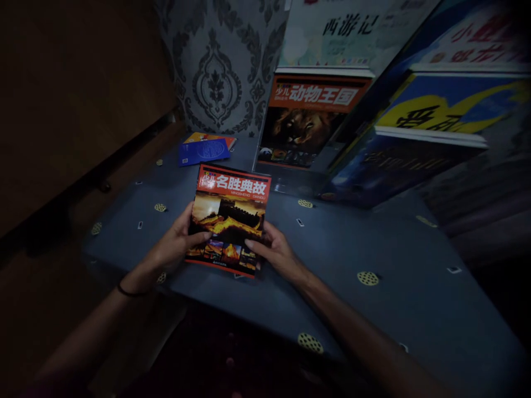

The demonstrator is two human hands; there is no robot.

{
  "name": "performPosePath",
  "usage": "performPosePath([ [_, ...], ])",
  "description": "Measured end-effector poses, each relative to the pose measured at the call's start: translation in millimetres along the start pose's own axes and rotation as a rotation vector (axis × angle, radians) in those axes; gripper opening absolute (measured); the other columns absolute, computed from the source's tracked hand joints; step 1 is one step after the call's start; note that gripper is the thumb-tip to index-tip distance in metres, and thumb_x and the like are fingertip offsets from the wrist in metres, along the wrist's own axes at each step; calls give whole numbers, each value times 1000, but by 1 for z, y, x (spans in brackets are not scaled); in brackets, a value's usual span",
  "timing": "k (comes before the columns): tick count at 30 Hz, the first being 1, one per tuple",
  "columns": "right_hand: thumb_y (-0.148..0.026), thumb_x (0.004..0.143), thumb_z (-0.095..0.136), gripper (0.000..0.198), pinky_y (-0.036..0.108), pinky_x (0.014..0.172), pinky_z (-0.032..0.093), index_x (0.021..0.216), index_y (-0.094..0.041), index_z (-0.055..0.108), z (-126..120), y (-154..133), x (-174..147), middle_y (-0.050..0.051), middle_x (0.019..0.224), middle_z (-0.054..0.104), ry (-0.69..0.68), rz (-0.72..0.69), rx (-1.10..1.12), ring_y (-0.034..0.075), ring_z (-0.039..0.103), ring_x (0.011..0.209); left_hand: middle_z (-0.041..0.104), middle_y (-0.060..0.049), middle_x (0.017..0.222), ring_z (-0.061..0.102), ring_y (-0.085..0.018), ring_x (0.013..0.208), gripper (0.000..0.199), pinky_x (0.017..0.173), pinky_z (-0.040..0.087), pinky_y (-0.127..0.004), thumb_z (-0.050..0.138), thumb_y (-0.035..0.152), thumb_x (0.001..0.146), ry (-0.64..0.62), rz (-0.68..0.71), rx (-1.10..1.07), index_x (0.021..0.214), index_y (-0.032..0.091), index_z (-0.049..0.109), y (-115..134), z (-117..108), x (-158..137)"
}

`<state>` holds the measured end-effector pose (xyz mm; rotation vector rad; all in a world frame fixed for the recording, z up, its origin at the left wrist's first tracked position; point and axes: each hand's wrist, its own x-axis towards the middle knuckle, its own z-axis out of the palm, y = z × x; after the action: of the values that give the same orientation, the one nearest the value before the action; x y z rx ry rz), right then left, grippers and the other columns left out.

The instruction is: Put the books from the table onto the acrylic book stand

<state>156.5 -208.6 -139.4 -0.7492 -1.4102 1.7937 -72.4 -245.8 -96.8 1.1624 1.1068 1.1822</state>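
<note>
A book (228, 213) with a red title band, white Chinese characters and a Great Wall picture is held above the front part of the table. My left hand (176, 240) grips its left edge, thumb on the cover and fingers behind. On the right edge, my right hand (277, 249) holds it the same way, its thumb pressed near the lower pictures. The cover faces up toward me and the book is closed. A dark band circles my left wrist.
Behind the book lie a blue book (205, 152) and an orange one partly under it. At the back right, clear stands hold several upright books, among them a lion-covered book (305, 127). A patterned cloth (332, 243) covers the table; patterned wallpaper (219, 72) rises behind.
</note>
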Motion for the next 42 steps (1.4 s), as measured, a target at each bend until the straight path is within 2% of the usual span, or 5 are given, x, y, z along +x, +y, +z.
performPosePath([
  [13, -51, 79, 76, 40, 22, 40, 50, 104, -21, 67, -12, 6, 6, -3, 74, 63, 41, -100, -153, 9, 52, 50, 68, -7, 127, 61, -28, 123, 60, 107, 49, -40, 80, 21, 71, -87, 93, 50, 128, 23, 62, 6, -12, 14],
  [21, -31, 93, 59, 24, 57, 109, 42, 107, -36, 78, -19, -3, 6, 3, 123, 69, 112, -451, -505, 28, 60, 120, 65, -8, 135, 56, -32, 130, 27, 104, 50, -47, 80, 34, 72, -38, 95, 236, 98, 28, 80, 4, -22, 1],
  [28, -24, 93, 57, 28, 58, 121, 25, 109, -36, 77, -24, 8, 5, -2, 159, 37, 315, -466, -564, 28, 34, 148, 77, -10, 109, 73, -22, 93, 37, 83, 59, -38, 72, 27, 80, -50, -201, -140, 117, 21, 74, -14, -7, -10],
  [36, -49, 89, 62, 64, 35, 73, 58, 148, -33, 44, -26, 13, 15, -1, 90, 70, 394, -109, -8, 17, 67, 79, 75, -8, 110, 71, -20, 93, 44, 81, 58, -32, 83, 25, 70, 154, -51, -157, 112, 18, 73, -17, 10, 9],
  [42, -50, 70, 84, 47, 27, 67, 54, 106, -22, 71, -19, 3, 15, 0, 83, 74, 193, 14, 211, 14, 67, 68, 74, -6, 108, 71, -21, 97, 67, 86, 57, -33, 84, 29, 72, 125, -9, -235, 134, 24, 58, -23, 11, 14],
])
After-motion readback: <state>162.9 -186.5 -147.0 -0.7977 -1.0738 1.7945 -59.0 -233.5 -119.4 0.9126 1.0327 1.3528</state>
